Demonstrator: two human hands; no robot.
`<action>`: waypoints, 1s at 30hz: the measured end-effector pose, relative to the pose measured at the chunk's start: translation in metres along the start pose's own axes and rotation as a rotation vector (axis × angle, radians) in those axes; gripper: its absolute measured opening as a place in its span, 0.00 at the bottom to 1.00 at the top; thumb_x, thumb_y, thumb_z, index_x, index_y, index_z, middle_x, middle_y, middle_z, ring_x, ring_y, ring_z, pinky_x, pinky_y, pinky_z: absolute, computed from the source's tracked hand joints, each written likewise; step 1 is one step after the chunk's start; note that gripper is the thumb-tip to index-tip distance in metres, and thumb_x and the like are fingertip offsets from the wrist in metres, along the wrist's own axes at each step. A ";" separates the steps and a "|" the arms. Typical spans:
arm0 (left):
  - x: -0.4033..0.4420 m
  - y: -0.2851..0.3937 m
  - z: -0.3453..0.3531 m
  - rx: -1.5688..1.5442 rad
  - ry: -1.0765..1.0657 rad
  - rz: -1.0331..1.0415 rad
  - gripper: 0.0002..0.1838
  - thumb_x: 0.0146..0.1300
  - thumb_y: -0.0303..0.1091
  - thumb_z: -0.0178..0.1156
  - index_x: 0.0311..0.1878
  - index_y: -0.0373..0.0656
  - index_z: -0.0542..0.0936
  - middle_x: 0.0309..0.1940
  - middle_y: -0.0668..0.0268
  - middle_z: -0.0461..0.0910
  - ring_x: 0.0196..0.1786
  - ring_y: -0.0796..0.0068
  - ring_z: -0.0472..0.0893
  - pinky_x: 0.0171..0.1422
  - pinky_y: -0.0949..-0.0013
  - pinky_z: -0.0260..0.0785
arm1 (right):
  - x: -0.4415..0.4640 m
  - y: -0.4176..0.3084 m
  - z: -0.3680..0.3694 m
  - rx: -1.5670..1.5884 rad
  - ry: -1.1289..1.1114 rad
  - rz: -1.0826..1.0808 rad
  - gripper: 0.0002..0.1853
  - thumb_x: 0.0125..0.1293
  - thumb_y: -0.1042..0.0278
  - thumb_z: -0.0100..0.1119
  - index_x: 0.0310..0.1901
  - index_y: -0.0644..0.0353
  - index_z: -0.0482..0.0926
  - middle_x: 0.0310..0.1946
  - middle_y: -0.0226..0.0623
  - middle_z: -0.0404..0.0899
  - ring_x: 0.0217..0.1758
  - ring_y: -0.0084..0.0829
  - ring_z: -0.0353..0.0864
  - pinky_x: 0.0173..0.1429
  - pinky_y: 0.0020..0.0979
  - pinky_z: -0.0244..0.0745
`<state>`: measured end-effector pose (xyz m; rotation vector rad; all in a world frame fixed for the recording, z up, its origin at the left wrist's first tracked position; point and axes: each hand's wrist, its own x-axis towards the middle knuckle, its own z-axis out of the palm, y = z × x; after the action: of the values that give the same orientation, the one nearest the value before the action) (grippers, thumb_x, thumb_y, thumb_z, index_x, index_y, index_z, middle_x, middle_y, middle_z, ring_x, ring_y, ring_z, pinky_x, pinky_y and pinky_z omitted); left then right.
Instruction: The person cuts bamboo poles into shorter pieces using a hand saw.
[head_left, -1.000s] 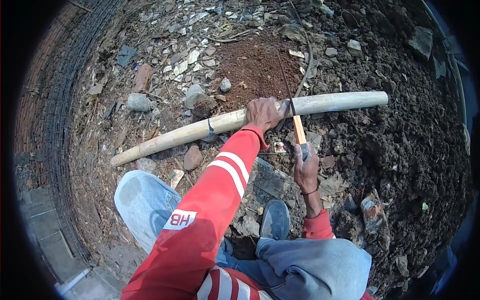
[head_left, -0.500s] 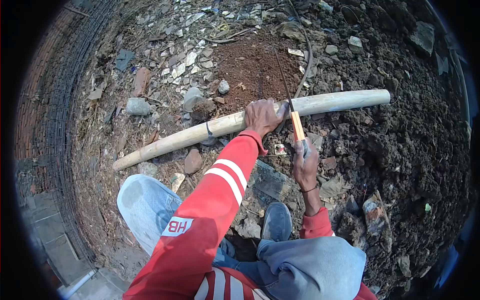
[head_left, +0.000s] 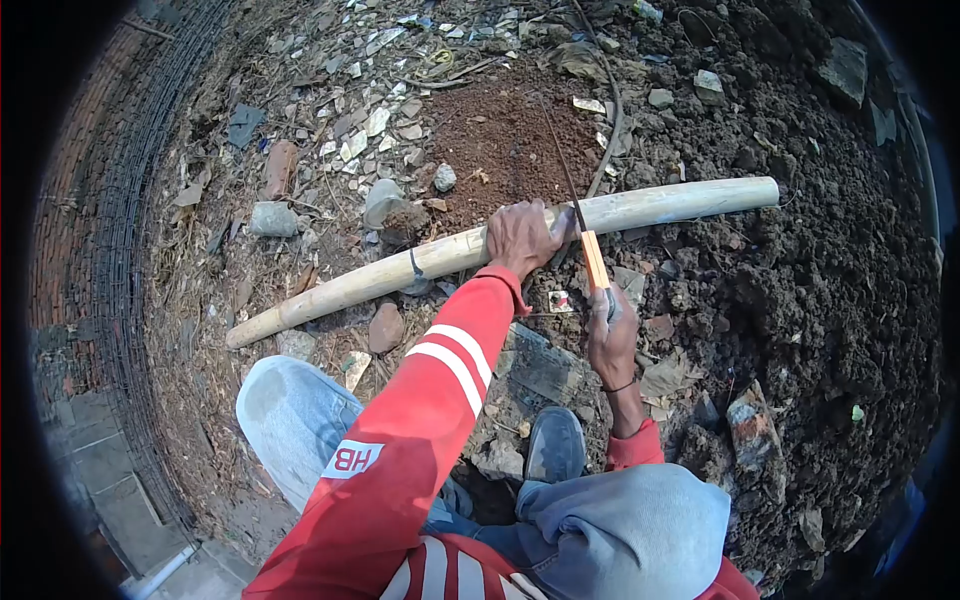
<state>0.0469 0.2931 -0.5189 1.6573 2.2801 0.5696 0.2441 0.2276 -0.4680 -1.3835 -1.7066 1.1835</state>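
Observation:
A long, pale, slightly curved wooden pole (head_left: 680, 204) lies across the ground in front of me. My left hand (head_left: 522, 236) is closed over the middle of it, pressing from above. Just right of that hand, the thin dark blade of a handsaw (head_left: 594, 262) crosses the pole, its tip pointing away over reddish soil. My right hand (head_left: 612, 335) is wrapped around the saw's orange and black handle on the near side of the pole. A dark band circles the pole left of my left hand. How deep the blade sits in the wood is hidden.
Reddish loose soil (head_left: 490, 140) lies beyond the pole, with broken tile pieces to its left. Dark clumped earth (head_left: 820, 290) covers the right side. Stones and a brick piece (head_left: 281, 168) are scattered at left. Steel bars (head_left: 130, 230) run along the far left edge.
The saw and my right hand have shifted slightly toward me. The pole and my left hand stay nearly in place.

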 end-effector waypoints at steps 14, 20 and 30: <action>0.000 0.003 -0.001 0.029 -0.011 -0.028 0.32 0.74 0.60 0.51 0.34 0.36 0.86 0.30 0.44 0.86 0.37 0.43 0.87 0.46 0.46 0.78 | 0.028 0.013 0.015 -0.045 0.010 -0.039 0.17 0.82 0.58 0.53 0.43 0.67 0.79 0.21 0.43 0.71 0.23 0.34 0.67 0.30 0.40 0.65; 0.001 0.001 0.004 0.052 -0.037 -0.052 0.33 0.75 0.59 0.49 0.35 0.36 0.86 0.31 0.43 0.86 0.37 0.42 0.87 0.46 0.46 0.78 | -0.137 0.038 -0.042 -0.066 0.011 0.165 0.25 0.82 0.49 0.46 0.48 0.66 0.81 0.21 0.27 0.69 0.23 0.20 0.66 0.29 0.29 0.61; 0.001 -0.001 0.012 0.017 0.052 -0.015 0.31 0.78 0.55 0.44 0.35 0.40 0.87 0.31 0.44 0.86 0.36 0.41 0.87 0.45 0.43 0.78 | 0.027 0.009 0.010 0.039 0.038 -0.051 0.19 0.81 0.57 0.54 0.37 0.67 0.76 0.21 0.46 0.72 0.22 0.39 0.67 0.31 0.40 0.66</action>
<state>0.0511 0.2955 -0.5300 1.6507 2.3381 0.5980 0.2324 0.2512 -0.4819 -1.3234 -1.6742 1.1486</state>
